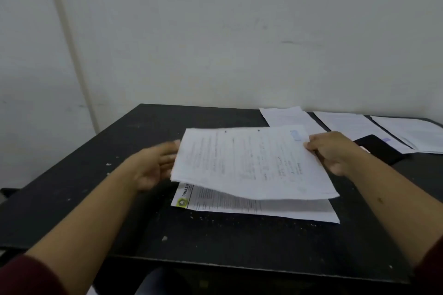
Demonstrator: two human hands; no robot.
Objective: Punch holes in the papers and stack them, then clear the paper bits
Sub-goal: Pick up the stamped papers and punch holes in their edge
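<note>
A white printed sheet (251, 163) with two punched holes along its far edge hangs just above the black table (119, 175). My right hand (332, 151) pinches its right edge. My left hand (153, 165) is at its left edge with straight, blurred fingers reaching under it. Beneath lies another printed sheet (239, 206) with a green and yellow logo at its near left corner. Small white paper bits (215, 219) are scattered on the table in front of it.
Several more white papers (359, 127) lie along the back right of the table by the wall. A dark flat object (378, 148), like a phone, sits just behind my right hand. The table's front edge is close to my body.
</note>
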